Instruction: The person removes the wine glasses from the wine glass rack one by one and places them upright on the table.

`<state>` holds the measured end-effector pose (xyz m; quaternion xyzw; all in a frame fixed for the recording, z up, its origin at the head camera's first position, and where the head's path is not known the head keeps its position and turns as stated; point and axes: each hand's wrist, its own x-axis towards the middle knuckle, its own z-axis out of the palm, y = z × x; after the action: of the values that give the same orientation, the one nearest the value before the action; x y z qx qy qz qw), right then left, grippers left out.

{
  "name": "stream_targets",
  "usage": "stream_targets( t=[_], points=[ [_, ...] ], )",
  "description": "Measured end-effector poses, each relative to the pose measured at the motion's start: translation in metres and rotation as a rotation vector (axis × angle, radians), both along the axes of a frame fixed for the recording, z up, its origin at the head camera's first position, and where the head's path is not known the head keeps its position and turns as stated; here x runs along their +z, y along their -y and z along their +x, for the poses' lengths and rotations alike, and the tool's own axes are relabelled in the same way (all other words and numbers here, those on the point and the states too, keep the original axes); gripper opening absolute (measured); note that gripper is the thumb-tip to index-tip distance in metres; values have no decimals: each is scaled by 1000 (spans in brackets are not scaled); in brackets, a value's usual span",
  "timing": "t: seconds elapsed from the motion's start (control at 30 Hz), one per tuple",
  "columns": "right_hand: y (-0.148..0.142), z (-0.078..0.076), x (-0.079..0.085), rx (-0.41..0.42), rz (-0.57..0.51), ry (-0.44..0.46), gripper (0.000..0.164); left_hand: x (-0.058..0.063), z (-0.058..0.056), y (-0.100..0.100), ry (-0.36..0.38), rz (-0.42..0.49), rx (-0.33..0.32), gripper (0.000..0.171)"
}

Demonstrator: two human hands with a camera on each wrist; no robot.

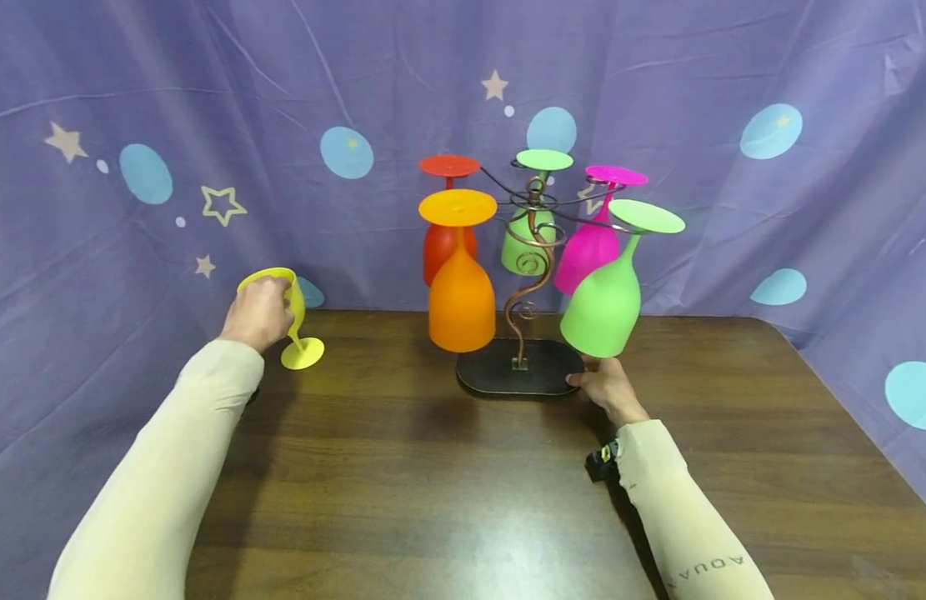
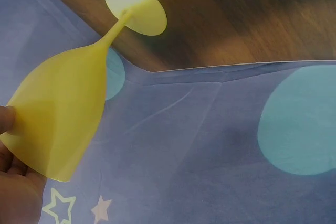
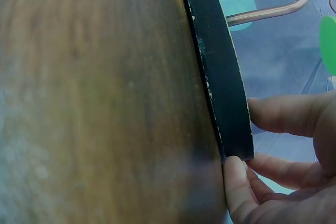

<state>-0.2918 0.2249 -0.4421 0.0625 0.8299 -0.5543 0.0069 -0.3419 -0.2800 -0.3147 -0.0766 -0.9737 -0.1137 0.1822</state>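
A yellow plastic wine glass [image 1: 297,310] is at the table's back left, its bowl upward and leaning a little. My left hand [image 1: 260,312] grips it at the rim; the left wrist view shows the thumb on the outside of the bowl [image 2: 65,103]. My right hand [image 1: 607,387] pinches the right end of the black base [image 1: 493,371] of a metal wine glass rack [image 1: 533,287]. In the right wrist view the thumb touches the base's top [image 3: 223,72] and the fingers lie at its edge. Part of this hand is hidden behind a hanging glass.
Upside down on the rack hang a red glass [image 1: 449,250], an orange glass [image 1: 463,304], a magenta glass [image 1: 590,250], a light green glass [image 1: 601,308] and another green glass [image 1: 528,242] behind. A purple patterned curtain [image 1: 402,75] stands behind the brown wooden table [image 1: 402,483].
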Motion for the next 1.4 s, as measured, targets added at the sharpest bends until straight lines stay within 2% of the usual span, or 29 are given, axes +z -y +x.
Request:
stream_targets(
  t=[0.3,0.5,0.6,0.73,0.87,0.97,1.27,1.4],
  points=[
    [1,1,2,6,-31,5,66,0,2,0,6,-4,-7,33],
    [0,1,1,4,-42,6,67,1,3,-3,-15,-8,-5,20],
    [0,1,1,6,-35,10,67,-1,3,-8,-79,-8,2,24],
    [1,2,1,11,-35,10,68,-4,1,-19,-199,1,-21,34],
    [1,2,1,15,-47,3,70,-7,2,-33,-299,39,-58,34],
    [1,2,2,14,-47,0,70,-9,4,-44,-334,68,-78,31],
    [1,1,2,12,-26,23,68,-26,16,-77,-317,79,-126,31],
    [0,1,2,7,-27,26,70,-35,24,-95,-288,45,-167,31]
  ],
)
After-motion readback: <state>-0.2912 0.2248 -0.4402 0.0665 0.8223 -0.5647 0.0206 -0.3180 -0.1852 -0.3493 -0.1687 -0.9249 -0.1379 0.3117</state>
